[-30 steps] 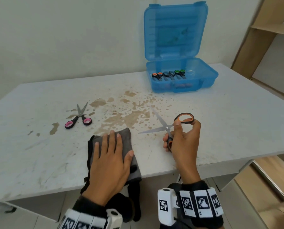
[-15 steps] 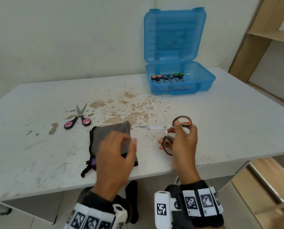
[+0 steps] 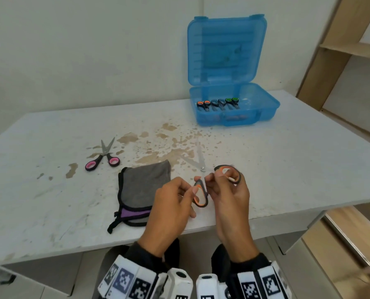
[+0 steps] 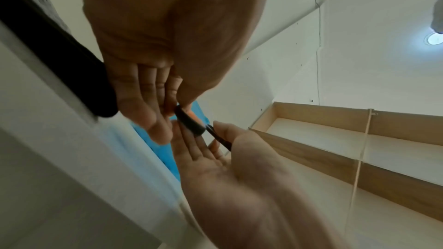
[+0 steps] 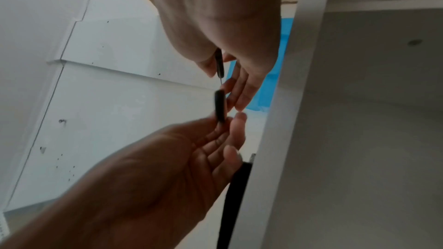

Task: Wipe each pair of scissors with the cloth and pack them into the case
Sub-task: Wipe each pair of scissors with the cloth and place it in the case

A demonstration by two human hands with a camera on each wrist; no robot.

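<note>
Both hands hold the orange scissors (image 3: 210,180) up over the front of the table (image 3: 287,169): the left hand (image 3: 171,208) pinches one handle loop, and the right hand (image 3: 231,199) curls round the other. The grey cloth (image 3: 145,186) lies flat just left of them, and pink scissors (image 3: 103,158) lie farther left. At the back, the open blue case (image 3: 233,104) holds three scissors in a row.

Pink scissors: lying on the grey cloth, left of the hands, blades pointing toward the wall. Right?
Not quite. The pink scissors lie on the bare table, apart from the grey cloth, as the head view shows. They are left of the hands, blades pointing toward the wall.
</note>
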